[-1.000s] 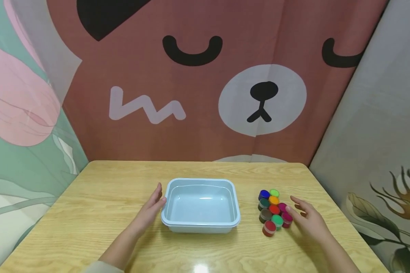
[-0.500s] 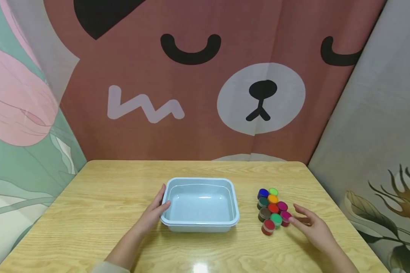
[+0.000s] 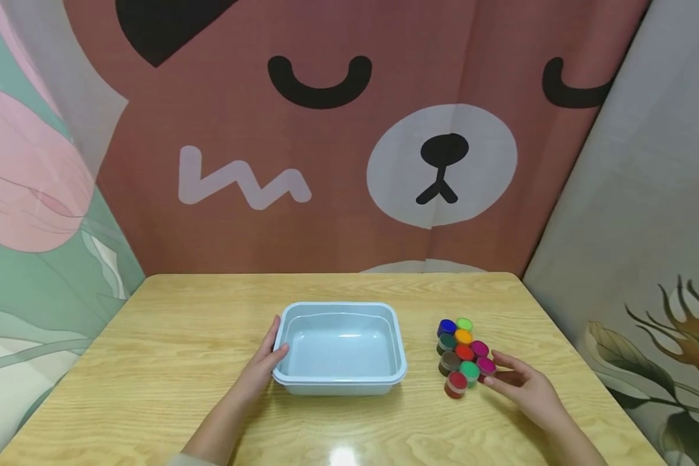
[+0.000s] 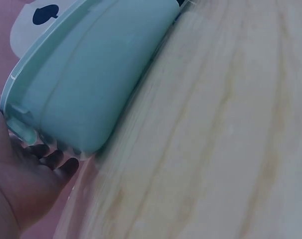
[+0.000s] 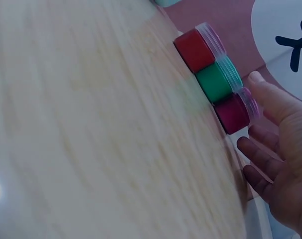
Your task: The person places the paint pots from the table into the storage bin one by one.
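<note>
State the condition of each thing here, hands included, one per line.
Blue basin: upright, open-topped, no contents visible.
Nearer magenta jar: upright, lid apparently on.
Other nine jars: upright, clustered, lids apparently on.
Left hand: grips the basin's left rim.
Right hand: fingers spread beside the nearer magenta jar, contact unclear.
Curtain: hanging, lightly creased.

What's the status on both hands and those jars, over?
Left hand gripping light-blue basin. Right hand beside nearer magenta jar, contact unclear. Nearest green jar crowding that one's left side.
</note>
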Demonstrator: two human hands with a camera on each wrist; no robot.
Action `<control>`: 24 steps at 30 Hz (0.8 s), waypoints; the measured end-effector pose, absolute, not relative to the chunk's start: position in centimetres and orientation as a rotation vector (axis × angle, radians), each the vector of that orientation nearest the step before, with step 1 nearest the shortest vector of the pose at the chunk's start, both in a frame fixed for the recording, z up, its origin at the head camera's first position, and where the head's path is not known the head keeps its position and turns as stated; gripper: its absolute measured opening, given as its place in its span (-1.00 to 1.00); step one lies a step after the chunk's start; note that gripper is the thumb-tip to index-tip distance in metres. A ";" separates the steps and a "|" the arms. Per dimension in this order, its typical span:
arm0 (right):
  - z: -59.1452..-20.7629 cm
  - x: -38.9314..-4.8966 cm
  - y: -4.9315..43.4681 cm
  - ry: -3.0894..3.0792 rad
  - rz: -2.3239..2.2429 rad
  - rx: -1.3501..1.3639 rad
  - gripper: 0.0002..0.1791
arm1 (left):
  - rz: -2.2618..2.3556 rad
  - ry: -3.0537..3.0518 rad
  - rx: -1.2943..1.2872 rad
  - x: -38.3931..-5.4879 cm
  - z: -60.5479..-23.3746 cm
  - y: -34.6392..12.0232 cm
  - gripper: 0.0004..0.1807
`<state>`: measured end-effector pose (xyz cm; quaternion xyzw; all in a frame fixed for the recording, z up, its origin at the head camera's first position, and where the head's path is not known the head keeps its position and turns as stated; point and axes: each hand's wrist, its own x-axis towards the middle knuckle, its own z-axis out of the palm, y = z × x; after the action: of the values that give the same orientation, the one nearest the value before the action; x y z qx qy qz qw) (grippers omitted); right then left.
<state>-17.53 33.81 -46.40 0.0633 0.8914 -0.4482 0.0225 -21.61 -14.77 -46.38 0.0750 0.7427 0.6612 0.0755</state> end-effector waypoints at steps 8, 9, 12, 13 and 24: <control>-46.8 -17.9 33.8 2.792 -1.297 0.285 -0.15 | 1.972 2.234 0.209 -21.5 -46.3 -14.7 -0.26; -46.9 -18.0 33.8 2.794 -1.291 0.294 -0.14 | 1.971 2.235 0.209 -21.5 -46.3 -14.7 -0.26; -47.0 -18.1 33.7 2.793 -1.285 0.318 -0.15 | 1.968 2.240 0.208 -21.5 -46.3 -14.7 -0.26; -47.1 -18.1 33.7 2.795 -1.283 0.322 -0.16 | 1.967 2.242 0.207 -21.5 -46.3 -14.7 -0.26; -47.2 -18.4 33.5 2.851 -1.211 0.327 -0.10 | 1.993 2.226 0.186 -21.4 -46.4 -14.6 -0.26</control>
<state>-18.38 33.47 -47.19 0.1048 0.9153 -0.3887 0.0134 -21.40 -14.64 -46.41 0.0620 0.7416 0.6638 0.0739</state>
